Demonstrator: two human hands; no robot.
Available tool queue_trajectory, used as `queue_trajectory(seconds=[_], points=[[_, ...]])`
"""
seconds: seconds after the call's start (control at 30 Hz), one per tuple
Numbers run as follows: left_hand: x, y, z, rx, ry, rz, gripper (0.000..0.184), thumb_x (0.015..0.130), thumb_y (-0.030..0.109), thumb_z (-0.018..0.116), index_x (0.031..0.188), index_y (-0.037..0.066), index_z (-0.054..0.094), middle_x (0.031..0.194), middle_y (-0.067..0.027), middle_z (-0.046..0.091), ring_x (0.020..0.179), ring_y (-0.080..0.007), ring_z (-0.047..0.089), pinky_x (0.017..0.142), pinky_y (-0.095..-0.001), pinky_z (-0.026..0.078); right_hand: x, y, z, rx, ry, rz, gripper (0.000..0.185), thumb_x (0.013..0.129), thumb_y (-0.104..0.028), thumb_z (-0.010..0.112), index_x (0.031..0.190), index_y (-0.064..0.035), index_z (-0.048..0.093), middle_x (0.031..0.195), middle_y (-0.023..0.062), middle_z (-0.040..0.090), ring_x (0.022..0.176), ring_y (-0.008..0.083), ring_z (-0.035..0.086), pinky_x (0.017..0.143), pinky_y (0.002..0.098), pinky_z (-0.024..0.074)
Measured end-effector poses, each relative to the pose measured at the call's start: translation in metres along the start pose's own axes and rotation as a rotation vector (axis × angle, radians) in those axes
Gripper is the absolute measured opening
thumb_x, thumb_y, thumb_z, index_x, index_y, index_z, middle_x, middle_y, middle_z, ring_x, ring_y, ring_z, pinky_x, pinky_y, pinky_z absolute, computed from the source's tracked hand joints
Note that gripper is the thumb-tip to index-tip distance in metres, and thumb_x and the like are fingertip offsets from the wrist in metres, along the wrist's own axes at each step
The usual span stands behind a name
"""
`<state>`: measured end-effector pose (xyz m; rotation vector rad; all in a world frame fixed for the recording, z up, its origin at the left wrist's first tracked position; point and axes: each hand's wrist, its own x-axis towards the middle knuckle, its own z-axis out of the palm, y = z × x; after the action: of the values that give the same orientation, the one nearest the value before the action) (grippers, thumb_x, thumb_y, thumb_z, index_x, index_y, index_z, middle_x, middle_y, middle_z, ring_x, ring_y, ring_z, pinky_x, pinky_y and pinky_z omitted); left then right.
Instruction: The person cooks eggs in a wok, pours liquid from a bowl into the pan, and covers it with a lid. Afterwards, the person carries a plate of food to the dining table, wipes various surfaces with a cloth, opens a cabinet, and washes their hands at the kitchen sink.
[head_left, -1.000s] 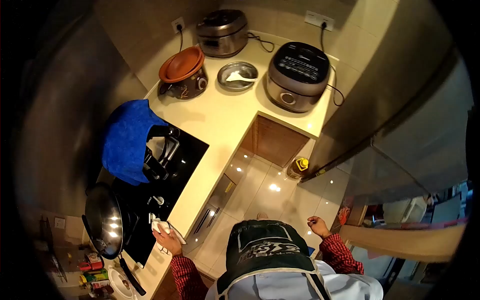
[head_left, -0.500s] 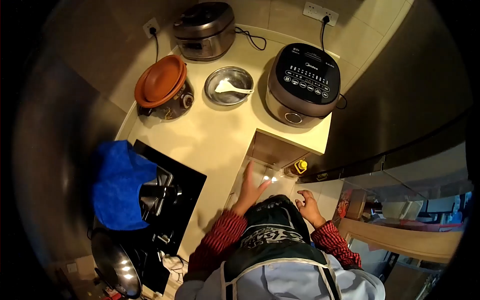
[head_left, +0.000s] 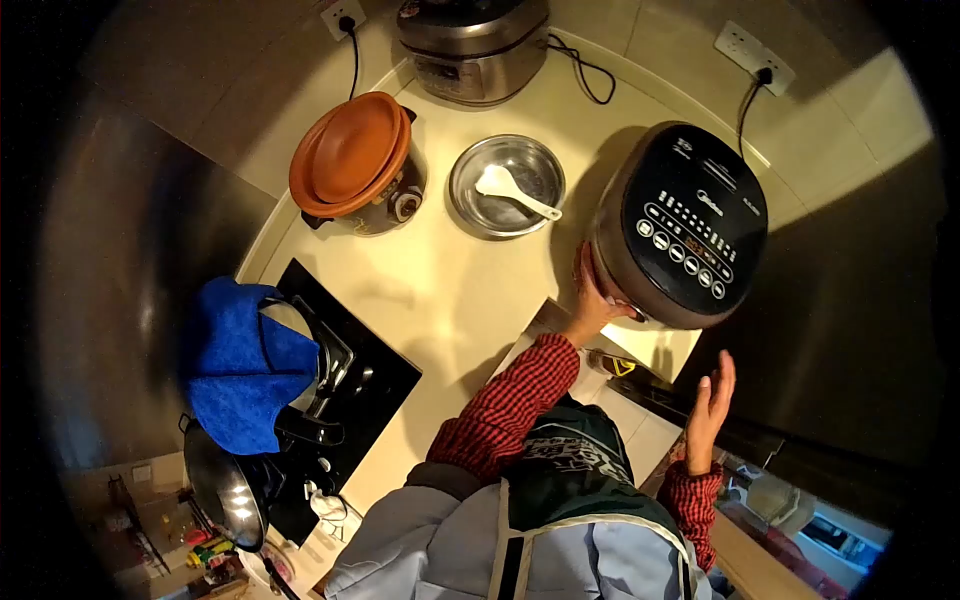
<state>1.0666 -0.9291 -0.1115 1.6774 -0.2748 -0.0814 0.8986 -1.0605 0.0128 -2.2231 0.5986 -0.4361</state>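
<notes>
A rice cooker with a black control-panel lid stands at the right of the counter. My left hand rests against its near side, fingers stretched along the body and thumb close to the round front button, which is partly covered. To the right, my right hand is raised in the air, open, with nothing in it and apart from the cooker. Left of the cooker is a steel bowl, in which a white rice paddle leans with its handle over the rim.
A slow cooker with a brown lid and a second cooker stand at the back. On the left, a blue cloth drapes over a pan on the black stove, beside a wok. Below the counter is a yellow-capped bottle.
My left hand has reached forward to the rice cooker's side. My right hand has lifted and moved to the right. The view has shifted, with the cooker appearing nearer.
</notes>
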Motion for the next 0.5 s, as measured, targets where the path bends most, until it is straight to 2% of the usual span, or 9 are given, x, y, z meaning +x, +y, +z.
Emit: queue_trajectory(seconds=[0.07,0.1,0.17,0.2,0.23,0.3,0.37,0.43,0.5], points=[[-0.005,-0.002,0.001,0.048,0.03,0.042,0.124,0.036,0.025,0.08,0.127,0.005,-0.002,0.131,-0.0209,0.005,0.121,-0.036,0.008,0.098,-0.0445,0.015,0.017,-0.018,0.004,-0.139,-0.025,-0.066,0.047,0.086,-0.026,0.033,0.126,-0.0024,0.022,0.132,0.0135,0.017,0.122,0.0258,0.017,0.098,0.0347,0.0138],[-0.007,-0.002,-0.001,0.046,0.037,0.037,0.124,0.036,0.025,0.08,0.127,0.005,-0.002,0.131,-0.0209,0.005,0.121,-0.036,0.008,0.098,-0.0445,0.015,0.023,-0.017,0.01,-0.143,-0.033,-0.069,0.047,0.086,-0.026,0.033,0.126,-0.0024,0.022,0.132,0.0135,0.017,0.122,0.0258,0.017,0.098,0.0347,0.0138],[-0.011,-0.004,-0.006,0.033,0.033,0.059,0.124,0.036,0.023,0.081,0.127,0.003,-0.002,0.131,-0.0209,0.004,0.121,-0.0352,0.007,0.099,-0.0419,0.014,0.035,-0.009,0.025,-0.074,0.003,-0.288,0.056,0.085,-0.026,0.033,0.129,-0.0023,0.008,0.134,0.0172,0.004,0.124,0.0299,0.007,0.099,0.0368,0.0086],[-0.011,-0.001,-0.009,-0.053,-0.014,-0.032,0.124,0.038,0.022,0.081,0.127,0.002,-0.003,0.132,-0.0204,0.002,0.122,-0.0333,0.007,0.099,-0.0381,0.014,0.043,-0.005,0.028,-0.058,0.005,-0.32,0.064,0.084,-0.031,0.032,0.128,-0.0015,-0.004,0.134,0.0181,-0.006,0.124,0.0294,0.0,0.099,0.0365,0.005],[-0.012,-0.003,-0.01,-0.129,-0.046,-0.002,0.125,0.038,0.023,0.081,0.127,0.001,-0.004,0.132,-0.0202,0.001,0.123,-0.0311,0.008,0.1,-0.0349,0.013,0.056,-0.012,0.028,0.024,0.056,-0.336,0.068,0.084,-0.034,0.034,0.128,-0.0011,-0.006,0.134,0.0175,-0.008,0.125,0.0276,-0.001,0.099,0.0357,0.0046],[-0.023,-0.015,-0.018,-0.025,-0.077,-0.058,0.118,0.04,0.018,0.08,0.127,0.0,0.003,0.132,-0.0195,0.009,0.123,-0.0291,0.011,0.1,-0.0347,0.013,0.086,-0.04,0.013,0.158,0.14,-0.36,0.069,0.083,-0.038,0.032,0.127,0.0002,-0.005,0.134,0.0163,-0.006,0.125,0.0265,0.001,0.099,0.0348,0.0048],[-0.032,0.013,-0.039,0.045,-0.045,-0.014,0.103,0.049,0.014,0.077,0.127,0.002,0.011,0.13,-0.0175,0.016,0.121,-0.028,0.017,0.098,-0.0348,0.018,0.124,-0.06,-0.017,0.08,0.204,-0.443,0.066,0.085,-0.039,0.028,0.128,0.0019,0.0,0.135,0.0157,0.001,0.124,0.0249,0.005,0.1,0.0333,0.005],[-0.052,0.028,-0.062,0.124,0.002,-0.09,0.088,0.054,0.007,0.072,0.124,0.002,0.019,0.121,-0.0139,0.03,0.109,-0.0255,0.033,0.092,-0.0348,0.026,0.162,-0.071,-0.044,0.087,0.264,-0.453,0.058,0.087,-0.035,0.024,0.127,0.0038,0.009,0.133,0.0159,0.011,0.124,0.0234,0.01,0.1,0.0318,0.0068],[-0.087,0.018,-0.082,0.257,0.094,-0.187,0.069,0.061,0.003,0.065,0.119,0.0,0.028,0.114,-0.0132,0.037,0.1,-0.0232,0.04,0.084,-0.0334,0.034,0.195,-0.08,-0.065,0.088,0.271,-0.496,0.058,0.086,-0.036,0.024,0.126,0.0038,0.01,0.133,0.0159,0.013,0.123,0.0236,0.011,0.1,0.0321,0.0075]])
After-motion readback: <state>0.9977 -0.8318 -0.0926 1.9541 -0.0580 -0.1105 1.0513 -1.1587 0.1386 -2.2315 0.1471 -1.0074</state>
